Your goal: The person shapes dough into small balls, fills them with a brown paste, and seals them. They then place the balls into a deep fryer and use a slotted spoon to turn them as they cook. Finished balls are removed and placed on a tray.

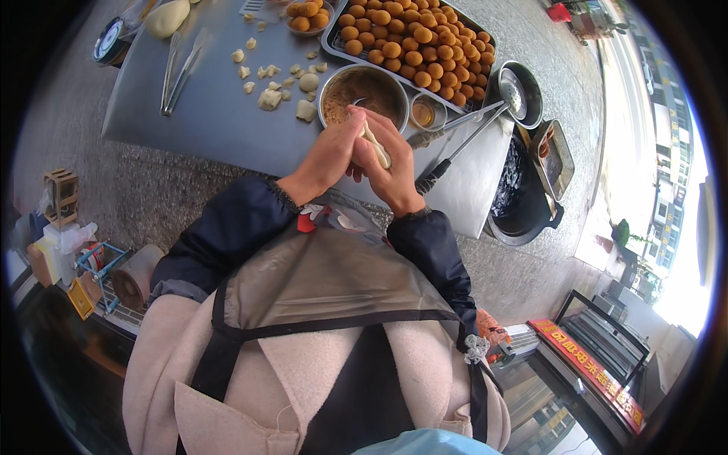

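Observation:
My left hand (333,148) and my right hand (392,156) meet over the near rim of a steel bowl (325,118), cupped around a piece of pale dough (375,145). Part of the dough shows between my right thumb and fingers; the rest is hidden. Brown crumbly filling (364,85) lines the bowl, and a spoon's metal (359,100) shows just above my fingertips. To the left, a round dough ball (309,82), larger dough pieces (269,99) and several small scraps lie on the metal table (222,128).
Behind the bowl stands a rack tray (329,44) heaped with fried dough balls (424,35). A clear cup (428,112) sits beside it. Long-handled strainers (512,99) rest rightward, near a wok of dark oil (510,182). Tongs (181,71) and a large dough lump (166,18) lie left.

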`<state>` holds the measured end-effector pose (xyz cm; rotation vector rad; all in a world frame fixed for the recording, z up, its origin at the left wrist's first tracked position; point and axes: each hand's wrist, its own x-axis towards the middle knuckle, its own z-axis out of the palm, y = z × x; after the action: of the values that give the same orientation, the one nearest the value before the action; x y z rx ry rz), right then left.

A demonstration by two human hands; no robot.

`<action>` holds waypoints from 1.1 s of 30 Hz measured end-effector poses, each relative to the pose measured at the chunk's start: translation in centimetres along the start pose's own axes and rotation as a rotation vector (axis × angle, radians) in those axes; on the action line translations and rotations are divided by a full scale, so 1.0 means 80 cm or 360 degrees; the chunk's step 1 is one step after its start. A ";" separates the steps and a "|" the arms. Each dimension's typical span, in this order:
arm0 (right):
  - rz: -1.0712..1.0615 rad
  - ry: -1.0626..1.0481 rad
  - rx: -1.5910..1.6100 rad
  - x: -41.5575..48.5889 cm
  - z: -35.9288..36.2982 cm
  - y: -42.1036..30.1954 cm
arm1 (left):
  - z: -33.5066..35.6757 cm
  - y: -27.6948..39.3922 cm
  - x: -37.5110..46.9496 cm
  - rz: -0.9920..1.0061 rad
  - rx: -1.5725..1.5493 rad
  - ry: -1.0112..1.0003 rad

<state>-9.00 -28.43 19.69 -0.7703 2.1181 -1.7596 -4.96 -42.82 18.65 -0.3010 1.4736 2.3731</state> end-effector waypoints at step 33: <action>0.0406 0.0755 0.0287 -0.093 -0.058 0.051 | -0.114 -0.073 0.179 0.0802 0.2981 0.0210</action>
<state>-6.27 -20.00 15.84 -0.0263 2.1634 -2.0984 -15.93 -46.27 4.82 0.4358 3.1599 0.2800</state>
